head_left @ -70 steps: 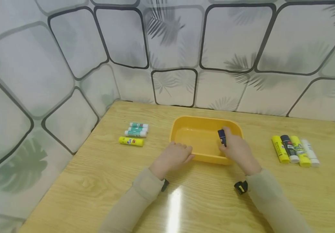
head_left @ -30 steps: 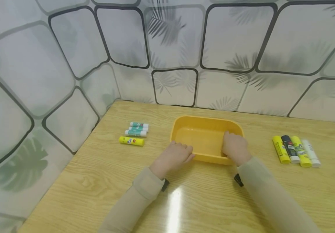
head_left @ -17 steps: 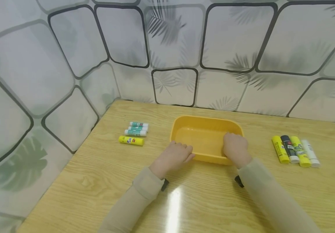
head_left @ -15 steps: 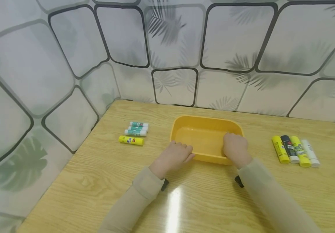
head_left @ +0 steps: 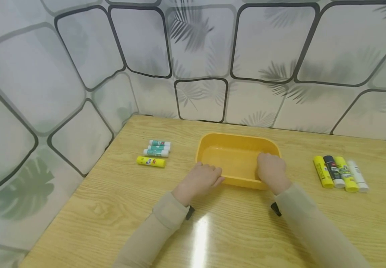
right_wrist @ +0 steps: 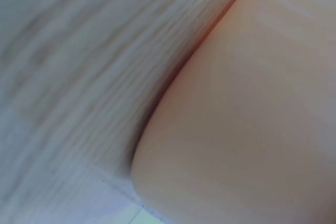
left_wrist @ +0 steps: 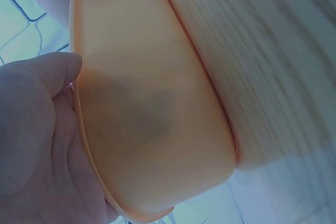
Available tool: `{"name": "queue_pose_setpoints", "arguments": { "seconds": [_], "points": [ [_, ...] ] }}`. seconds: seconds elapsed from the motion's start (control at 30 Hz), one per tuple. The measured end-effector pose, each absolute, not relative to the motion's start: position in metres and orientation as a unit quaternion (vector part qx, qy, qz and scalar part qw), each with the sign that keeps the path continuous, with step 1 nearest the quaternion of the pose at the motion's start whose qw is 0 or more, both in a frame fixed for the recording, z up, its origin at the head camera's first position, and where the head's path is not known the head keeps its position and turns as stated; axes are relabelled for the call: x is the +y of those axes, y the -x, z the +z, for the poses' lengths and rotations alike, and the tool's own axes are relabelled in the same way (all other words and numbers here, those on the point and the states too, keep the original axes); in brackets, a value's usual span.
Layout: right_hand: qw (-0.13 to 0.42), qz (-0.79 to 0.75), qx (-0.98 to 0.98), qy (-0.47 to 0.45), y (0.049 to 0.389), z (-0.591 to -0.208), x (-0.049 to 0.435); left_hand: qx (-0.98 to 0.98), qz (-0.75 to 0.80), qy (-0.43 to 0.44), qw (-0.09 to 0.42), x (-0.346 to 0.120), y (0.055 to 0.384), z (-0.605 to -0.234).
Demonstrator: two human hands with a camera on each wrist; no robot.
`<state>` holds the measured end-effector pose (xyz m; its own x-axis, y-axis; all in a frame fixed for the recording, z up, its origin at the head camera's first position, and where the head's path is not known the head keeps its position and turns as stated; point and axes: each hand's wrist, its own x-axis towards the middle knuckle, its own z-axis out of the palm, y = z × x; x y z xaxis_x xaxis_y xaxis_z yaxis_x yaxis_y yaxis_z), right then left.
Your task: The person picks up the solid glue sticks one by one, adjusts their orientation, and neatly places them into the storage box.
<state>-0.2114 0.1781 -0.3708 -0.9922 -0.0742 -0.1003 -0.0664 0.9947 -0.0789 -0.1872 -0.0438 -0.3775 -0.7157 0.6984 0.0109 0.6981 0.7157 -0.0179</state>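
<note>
My left hand (head_left: 201, 180) grips the near rim of a yellow plastic tray (head_left: 234, 137). In the left wrist view its thumb (left_wrist: 65, 72) lies on the outer side of the tray wall (left_wrist: 152, 145). My right hand (head_left: 271, 169) is down in the tray's right end, knuckles up and fingers bent downward out of sight. Whether it still holds the dark blue stick seen earlier I cannot tell. The right wrist view is filled by the tray's outer wall (right_wrist: 252, 119) and the wooden tabletop, with no fingers showing.
Left of the tray lie three teal-and-white glue sticks (head_left: 157, 153) and a yellow glue stick (head_left: 151, 161). To the right, yellow, navy and white glue sticks (head_left: 334, 172) lie side by side on the wooden table (head_left: 139, 212). A patterned cloth backdrop (head_left: 260, 100) rises behind.
From 2.3 s to 1.0 s ago my right hand lowered further into the tray, and the dark blue stick in it went out of sight. Since then both hands have stayed put.
</note>
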Motion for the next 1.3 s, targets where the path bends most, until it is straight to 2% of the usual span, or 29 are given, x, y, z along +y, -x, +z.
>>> {"name": "queue_pose_setpoints", "arguments": {
  "seconds": [0.2,0.53,1.3],
  "points": [
    [0.035,-0.075,0.996,0.041,0.209,-0.365,0.182,-0.926,0.007,0.377,0.007,-0.044,0.186,-0.376],
    [-0.038,-0.050,0.997,0.055,0.205,-0.354,0.189,-0.927,0.009,0.376,0.011,-0.044,0.186,-0.375],
    [-0.029,-0.100,0.994,-0.014,0.202,-0.333,0.247,-0.926,0.014,0.377,0.011,-0.043,0.188,-0.376]
  ]
}}
